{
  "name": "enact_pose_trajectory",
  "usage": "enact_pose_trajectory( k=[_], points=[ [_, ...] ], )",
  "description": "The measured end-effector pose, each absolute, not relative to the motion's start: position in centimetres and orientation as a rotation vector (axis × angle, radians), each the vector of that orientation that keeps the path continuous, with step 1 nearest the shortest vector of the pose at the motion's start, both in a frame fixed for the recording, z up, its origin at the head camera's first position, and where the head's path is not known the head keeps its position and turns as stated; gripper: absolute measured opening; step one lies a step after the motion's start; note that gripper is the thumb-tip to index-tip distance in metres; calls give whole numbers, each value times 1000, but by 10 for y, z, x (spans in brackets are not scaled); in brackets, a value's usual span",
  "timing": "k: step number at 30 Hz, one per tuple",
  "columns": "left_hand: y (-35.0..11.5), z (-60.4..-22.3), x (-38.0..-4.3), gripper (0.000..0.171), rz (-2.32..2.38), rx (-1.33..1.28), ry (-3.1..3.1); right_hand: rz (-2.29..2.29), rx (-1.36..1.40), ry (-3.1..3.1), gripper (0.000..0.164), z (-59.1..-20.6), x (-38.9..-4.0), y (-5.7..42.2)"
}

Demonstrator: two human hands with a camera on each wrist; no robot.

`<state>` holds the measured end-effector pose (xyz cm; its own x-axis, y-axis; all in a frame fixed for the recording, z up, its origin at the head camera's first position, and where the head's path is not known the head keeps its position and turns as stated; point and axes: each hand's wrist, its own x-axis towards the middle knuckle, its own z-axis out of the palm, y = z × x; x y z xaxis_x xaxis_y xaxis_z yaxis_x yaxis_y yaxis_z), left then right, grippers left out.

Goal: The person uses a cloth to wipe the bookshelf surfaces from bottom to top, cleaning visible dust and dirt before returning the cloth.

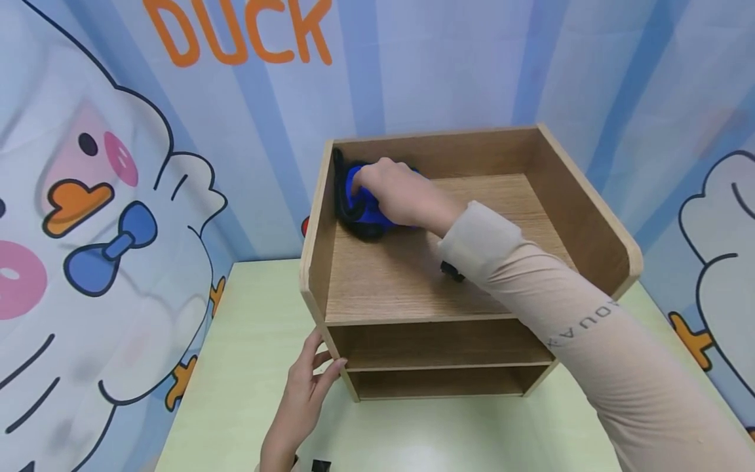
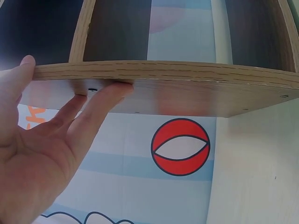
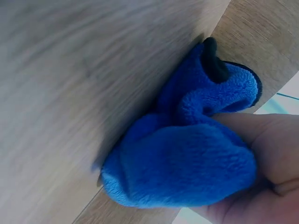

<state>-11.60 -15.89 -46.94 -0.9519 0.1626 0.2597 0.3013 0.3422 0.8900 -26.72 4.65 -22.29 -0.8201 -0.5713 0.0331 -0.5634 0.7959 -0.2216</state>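
Observation:
A small wooden desktop shelf [image 1: 389, 288] has a walled top tray and two lower compartments. My right hand [image 1: 401, 193] reaches into the back left corner of the tray and grips a bunched blue cloth [image 1: 370, 211] with black edging. In the right wrist view the fuzzy cloth [image 3: 182, 163] is folded over and pressed against the wood, with part of my right hand [image 3: 275, 149] behind it. At the lower left, my left hand [image 1: 302, 387] holds the front edge of the shelf's side panel. The left wrist view shows the thumb at the front edge and fingers along the outer face.
The shelf stands on a pale green table [image 1: 259, 308]. Close behind hangs a blue striped curtain [image 1: 436, 65] printed with cartoon ducks. Raised walls border the tray at left, back and right.

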Motion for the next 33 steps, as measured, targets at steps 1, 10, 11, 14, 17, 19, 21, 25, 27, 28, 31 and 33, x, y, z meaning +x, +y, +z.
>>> enact_pose_trajectory(
  k=[1,10,11,14,17,19,21,25,27,28,31,33],
  points=[
    [-159,-470,-116,65,-1679,-431,-2465,-372,-933,2947,49,-223,-268,46],
    [-158,-470,-117,64,-1687,-436,-2472,-632,-910,2977,38,-213,-276,52],
    [-158,-470,-116,64,-1685,-434,-2473,-659,-902,2979,38,-212,-276,53],
    [-158,-469,-116,63,-1671,-422,-2479,-750,-907,2990,38,-209,-276,55],
    [-158,-467,-115,63,-1673,-412,-2480,-851,-915,2995,39,-206,-277,57],
    [-158,-466,-115,62,-1679,-409,-2479,-903,-903,2987,40,-205,-278,57],
    [-158,-466,-115,63,-1685,-408,-2478,-953,-884,2971,41,-203,-278,58],
    [-159,-467,-115,64,-1677,-405,-2479,-967,-903,2970,39,-202,-277,55],
    [-160,-467,-115,64,-1676,-401,-2478,-929,-943,2972,38,-206,-276,52],
    [-160,-467,-115,64,-1680,-402,-2475,-899,-963,2973,38,-208,-276,51],
    [-159,-467,-115,63,-1692,-409,-2466,-817,-993,2955,40,-213,-275,50],
    [-159,-467,-115,62,-1697,-415,-2462,-777,-997,2935,42,-216,-275,50]
  ],
)
